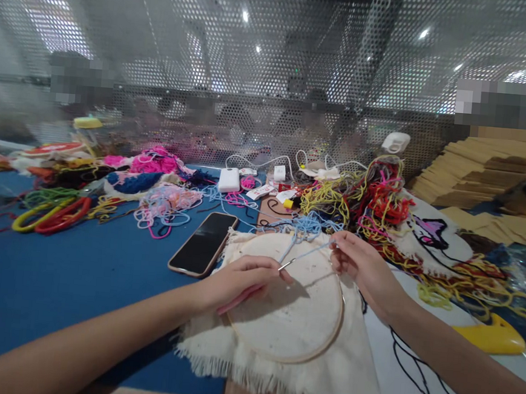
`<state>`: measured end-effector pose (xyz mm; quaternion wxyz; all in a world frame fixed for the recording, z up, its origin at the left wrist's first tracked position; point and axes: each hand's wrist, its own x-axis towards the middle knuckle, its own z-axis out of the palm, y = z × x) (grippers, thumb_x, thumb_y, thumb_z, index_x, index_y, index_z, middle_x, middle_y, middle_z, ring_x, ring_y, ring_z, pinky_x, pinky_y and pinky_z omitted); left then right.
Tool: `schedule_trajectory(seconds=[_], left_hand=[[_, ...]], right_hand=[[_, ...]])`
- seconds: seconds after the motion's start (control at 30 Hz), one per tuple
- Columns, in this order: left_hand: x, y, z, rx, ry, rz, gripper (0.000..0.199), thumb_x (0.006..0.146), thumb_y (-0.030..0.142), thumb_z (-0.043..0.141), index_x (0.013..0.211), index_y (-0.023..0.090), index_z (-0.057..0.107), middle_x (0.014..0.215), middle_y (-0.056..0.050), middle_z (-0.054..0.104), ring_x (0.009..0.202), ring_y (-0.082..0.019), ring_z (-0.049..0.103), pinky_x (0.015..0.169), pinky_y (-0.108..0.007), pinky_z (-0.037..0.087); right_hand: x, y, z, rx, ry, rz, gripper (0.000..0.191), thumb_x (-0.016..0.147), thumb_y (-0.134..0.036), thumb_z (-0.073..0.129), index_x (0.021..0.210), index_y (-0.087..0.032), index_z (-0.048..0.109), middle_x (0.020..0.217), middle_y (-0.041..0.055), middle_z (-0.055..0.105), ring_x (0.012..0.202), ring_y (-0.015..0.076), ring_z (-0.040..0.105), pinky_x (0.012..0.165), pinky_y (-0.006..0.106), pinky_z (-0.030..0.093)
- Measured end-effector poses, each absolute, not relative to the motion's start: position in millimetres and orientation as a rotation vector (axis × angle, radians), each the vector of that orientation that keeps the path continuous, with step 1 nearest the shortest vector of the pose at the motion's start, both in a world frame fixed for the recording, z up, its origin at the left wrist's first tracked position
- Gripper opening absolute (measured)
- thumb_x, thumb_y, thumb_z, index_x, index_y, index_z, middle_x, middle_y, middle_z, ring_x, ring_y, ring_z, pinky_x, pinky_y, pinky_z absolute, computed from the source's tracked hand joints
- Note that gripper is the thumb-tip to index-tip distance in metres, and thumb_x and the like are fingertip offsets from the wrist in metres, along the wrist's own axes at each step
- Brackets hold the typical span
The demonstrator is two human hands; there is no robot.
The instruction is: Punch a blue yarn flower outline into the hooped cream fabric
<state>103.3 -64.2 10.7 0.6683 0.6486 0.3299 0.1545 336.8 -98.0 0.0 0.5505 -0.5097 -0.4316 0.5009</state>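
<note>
In my left hand (250,278) is a punch needle, its metal tip (286,264) sticking out past my fingertips and a bit of pink handle (241,298) showing below. My right hand (353,262) pinches light blue yarn (311,251), which stretches taut to the needle tip. Both hands are above a round wooden embroidery hoop (295,360) holding cream cloth (289,320). The cloth has fringed edges and lies at the table's front. More blue yarn (315,224) lies tangled just behind the hoop.
A phone (204,244) lies left of the hoop. Scissors (63,215) and yarn heaps (166,204) are farther left. At right are a yellow-handled tool (493,336), a drawn sheet (412,379), tangled yarn (372,199) and stacked brown sheets (479,168). A perforated metal screen (273,70) stands behind.
</note>
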Motion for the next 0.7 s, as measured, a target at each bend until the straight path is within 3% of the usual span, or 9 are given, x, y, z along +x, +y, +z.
schedule_trajectory(seconds=[0.23, 0.43, 0.53, 0.7], left_hand=[[101.9, -63.2, 5.5, 1.462, 0.746, 0.402, 0.030, 0.087, 0.033, 0.042, 0.096, 0.015, 0.064, 0.051, 0.005, 0.042, 0.043, -0.007, 0.034, 0.042, -0.019, 0.023], [103.3, -64.4, 4.8, 1.371, 0.722, 0.431, 0.031, 0.091, 0.037, 0.035, 0.100, 0.017, 0.057, 0.049, 0.005, 0.047, 0.042, -0.007, 0.038, 0.044, -0.017, 0.030], [105.0, -62.9, 2.3, 1.248, 0.613, 0.436, 0.029, 0.091, 0.038, 0.031, 0.096, 0.017, 0.051, 0.047, 0.002, 0.055, 0.042, -0.010, 0.046, 0.047, -0.019, 0.036], [106.1, -58.1, 0.4, 1.063, 0.556, 0.470, 0.018, 0.091, 0.036, 0.034, 0.084, 0.020, 0.038, 0.062, -0.007, 0.069, 0.048, -0.015, 0.059, 0.049, -0.024, 0.044]], right_hand=[[337.7, -96.1, -5.9, -1.314, -1.094, 1.143, 0.027, 0.080, -0.047, 0.055, 0.078, -0.021, 0.050, 0.056, -0.0047, 0.047, 0.051, 0.0109, 0.044, 0.051, 0.023, 0.034], [336.2, -97.5, -11.9, -1.162, -1.128, 1.087, 0.027, 0.087, -0.049, 0.044, 0.098, -0.025, 0.048, 0.094, 0.0003, 0.053, 0.061, 0.0100, 0.049, 0.050, 0.022, 0.039], [331.6, -102.4, -12.1, -1.146, -1.228, 1.078, 0.026, 0.090, -0.048, 0.040, 0.098, -0.024, 0.046, 0.090, 0.0003, 0.052, 0.058, 0.0094, 0.046, 0.051, 0.023, 0.039], [325.5, -115.5, -6.7, -1.179, -1.575, 0.996, 0.024, 0.094, -0.042, 0.035, 0.095, -0.023, 0.049, 0.080, 0.0004, 0.051, 0.061, 0.0113, 0.047, 0.052, 0.024, 0.038]])
